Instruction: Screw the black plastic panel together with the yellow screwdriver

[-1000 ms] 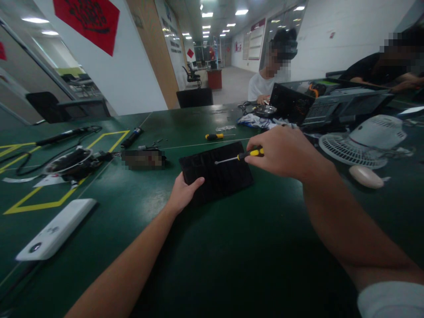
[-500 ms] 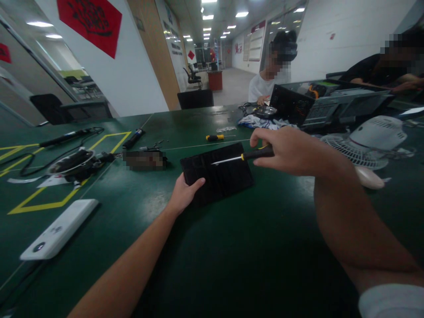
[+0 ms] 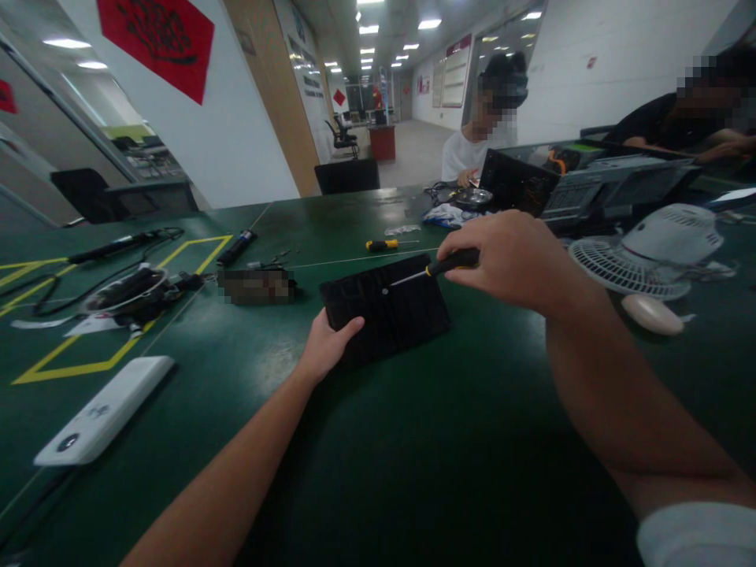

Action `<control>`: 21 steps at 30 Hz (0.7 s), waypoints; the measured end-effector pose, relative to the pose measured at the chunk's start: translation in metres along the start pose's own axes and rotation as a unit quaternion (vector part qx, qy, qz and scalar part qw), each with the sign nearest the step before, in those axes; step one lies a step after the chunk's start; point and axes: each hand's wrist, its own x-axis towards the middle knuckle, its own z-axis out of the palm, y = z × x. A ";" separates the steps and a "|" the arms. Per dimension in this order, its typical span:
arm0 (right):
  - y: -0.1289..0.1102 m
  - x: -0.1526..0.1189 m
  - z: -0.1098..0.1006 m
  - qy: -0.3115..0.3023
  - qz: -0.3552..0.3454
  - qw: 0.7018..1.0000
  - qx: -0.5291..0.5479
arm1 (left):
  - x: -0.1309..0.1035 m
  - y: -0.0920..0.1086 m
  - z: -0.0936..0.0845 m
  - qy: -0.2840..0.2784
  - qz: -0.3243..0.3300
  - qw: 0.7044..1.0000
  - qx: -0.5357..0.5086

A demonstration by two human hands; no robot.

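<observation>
Since half a second ago, the screwdriver (image 3: 454,261) has been drawn slightly rightward at its tip, and a small pale round spot (image 3: 385,291) is revealed just beside it. The dark handle is gripped in the right hand (image 3: 502,256); whether the black panel (image 3: 410,315) below is touched by the tip cannot be told. The panel's left edge is held by the left hand (image 3: 324,346), thumb on top. Its near edge is faced by a broad stretch of green tabletop (image 3: 449,425); near its far edge, a yellow-handled screwdriver (image 3: 383,246) is laid; well to the right, a white fan (image 3: 673,236) is placed.
</observation>
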 end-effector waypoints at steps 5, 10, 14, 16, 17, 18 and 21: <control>-0.005 0.001 0.004 0.016 -0.029 0.999 -0.007 | 0.002 -0.003 -0.001 -0.003 0.008 1.000 -0.001; -0.006 0.003 0.007 0.021 -0.047 0.999 -0.016 | 0.001 -0.003 -0.001 -0.003 0.003 1.000 0.001; -0.007 0.004 0.009 0.022 -0.051 0.998 -0.016 | 0.000 -0.001 -0.001 -0.002 0.005 1.000 0.002; -0.009 0.004 0.010 0.021 -0.048 0.998 -0.019 | 0.000 0.000 0.000 -0.005 0.007 1.000 -0.004; -0.009 0.004 0.010 0.019 -0.048 0.998 -0.019 | 0.000 0.000 0.000 -0.007 0.007 1.000 -0.006; -0.010 0.004 0.010 0.018 -0.047 0.999 -0.019 | 0.000 -0.001 0.000 -0.008 0.006 1.000 -0.007; -0.011 0.004 0.009 0.010 -0.046 0.999 -0.017 | 0.001 -0.001 -0.001 -0.007 0.002 1.000 -0.002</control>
